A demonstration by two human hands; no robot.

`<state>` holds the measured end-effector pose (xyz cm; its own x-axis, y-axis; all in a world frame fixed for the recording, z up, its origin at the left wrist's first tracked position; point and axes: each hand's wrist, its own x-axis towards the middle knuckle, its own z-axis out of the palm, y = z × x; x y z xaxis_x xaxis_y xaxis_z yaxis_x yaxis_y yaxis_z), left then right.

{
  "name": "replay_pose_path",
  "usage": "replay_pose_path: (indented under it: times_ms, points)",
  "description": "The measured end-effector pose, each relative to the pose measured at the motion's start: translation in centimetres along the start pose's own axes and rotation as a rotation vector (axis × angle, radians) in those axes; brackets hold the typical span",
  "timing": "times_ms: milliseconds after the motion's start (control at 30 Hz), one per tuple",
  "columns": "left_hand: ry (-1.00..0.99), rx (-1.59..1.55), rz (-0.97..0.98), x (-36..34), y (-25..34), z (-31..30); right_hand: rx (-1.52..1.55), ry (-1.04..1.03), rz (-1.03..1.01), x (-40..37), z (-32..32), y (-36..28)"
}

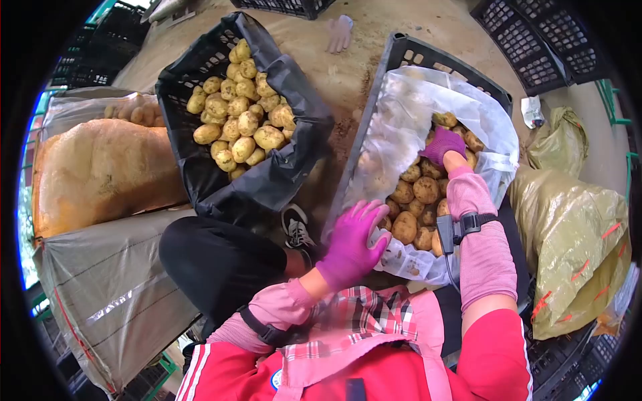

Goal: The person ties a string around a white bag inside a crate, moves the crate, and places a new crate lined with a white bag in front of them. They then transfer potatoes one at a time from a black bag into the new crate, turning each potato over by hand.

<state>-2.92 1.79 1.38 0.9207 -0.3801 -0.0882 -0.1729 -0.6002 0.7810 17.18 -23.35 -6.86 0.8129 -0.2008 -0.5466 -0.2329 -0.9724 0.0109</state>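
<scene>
My left hand (354, 244), in a purple glove, lies with its fingers spread at the near left corner of the right crate (361, 127), on the white liner (394, 110). Inside that crate are several brownish potatoes (425, 190). Deeper in it, my right hand (444, 146), also gloved in purple, reaches down among the potatoes, its fingers bent and mostly hidden; what it holds, if anything, cannot be seen. To the left stands a black crate (175, 127) with a black liner (304, 134), holding several yellow potatoes (247, 123).
A loose glove (340, 35) lies on the floor beyond the crates. Black crates (535, 40) stand at the upper right. Olive sacks (575, 247) are on the right, an orange mesh sack (107, 174) and a grey sack (120, 287) on the left. My knee (214, 260) is beside the left crate.
</scene>
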Motion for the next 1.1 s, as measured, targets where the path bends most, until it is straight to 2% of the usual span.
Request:
replay_pose_path:
  times_ms: [33,67,200,267,300,367,400,433,467,500,533,633,700,733,767,800,833,867,900,967,1000,1033,1067,1100]
  points:
    - [0.016,-0.029,-0.011,0.1,0.6,-0.5,0.067,0.030,0.051,-0.8,0.2,0.8]
    - [0.023,-0.081,-0.009,0.1,0.4,-0.5,0.183,0.015,-0.030,-1.2,0.5,2.0]
    - [0.022,-0.321,-0.056,-0.5,1.0,-0.8,0.816,-0.146,-0.491,-6.4,1.9,7.5]
    - [0.024,-0.528,-0.059,-0.7,1.6,-0.8,1.407,-0.367,-0.574,-13.3,0.1,6.4]
    - [-0.019,-0.689,-0.083,-1.0,2.1,-0.9,1.852,-0.563,-0.479,-18.6,-2.0,3.6]
    - [-0.103,-1.000,-0.123,-1.3,3.4,-1.4,2.247,-0.595,-0.454,-23.4,-0.8,2.2]
    - [-0.168,-1.249,-0.178,-1.2,5.8,-2.8,2.047,-0.311,-0.510,-25.2,0.8,1.4]
    - [-0.203,-1.413,-0.212,-1.6,6.1,-2.8,1.493,0.113,-0.760,-26.5,1.4,0.7]
    - [-0.239,-1.573,-0.246,-2.0,6.2,-2.7,0.944,0.607,-0.779,-28.1,1.1,-0.5]
    - [-0.272,-1.733,-0.278,-2.4,6.3,-2.8,0.739,0.583,-0.693,-29.6,-0.2,-0.9]
    - [-0.242,-1.840,-0.348,-2.7,6.3,-2.9,1.216,0.381,-0.494,-31.1,-0.4,-2.4]
    - [-0.189,-1.772,-0.169,-4.2,7.1,-4.5,0.805,0.865,-0.582,-34.3,0.5,-4.1]
    - [-0.044,-1.385,-0.022,-5.4,6.3,-3.6,0.422,0.919,-0.767,-37.0,-0.4,-5.4]
    - [-0.023,-1.497,-0.122,-6.0,6.3,-3.4,0.422,0.786,-0.844,-38.3,-0.2,-6.5]
    - [-0.005,-1.603,-0.225,-6.6,6.1,-2.9,0.384,0.771,-0.874,-38.5,-0.4,-6.7]
    - [-0.091,-1.068,0.052,-6.9,5.1,-2.4,0.347,0.759,-0.901,-38.2,-0.8,-6.8]
    - [-0.035,-0.554,0.315,-7.1,4.0,-1.8,0.311,0.742,-0.928,-37.8,-1.2,-6.9]
    - [-0.025,-0.478,0.384,-6.8,4.0,-2.6,0.311,0.754,-0.898,-37.1,-1.9,-6.8]
    - [-0.090,-0.569,0.344,-6.8,4.5,-3.5,0.352,0.799,-0.885,-36.9,-3.5,-6.5]
    - [-0.208,-0.747,0.249,-6.8,5.5,-5.1,0.594,0.609,-0.796,-34.3,-3.7,-5.2]
    - [-0.230,-0.905,0.116,-7.0,5.8,-4.9,0.501,0.497,-0.807,-32.1,-3.8,-3.5]
    - [-0.161,-0.856,0.155,-7.1,5.8,-4.9,0.411,0.384,-0.812,-30.5,-3.2,-1.7]
    - [-0.090,-0.804,0.189,-7.3,5.7,-4.9,0.343,0.510,-0.864,-30.5,-3.2,-1.2]
    - [-0.018,-0.749,0.219,-7.4,5.6,-4.9,0.632,0.373,-0.834,-30.9,-3.0,-0.9]
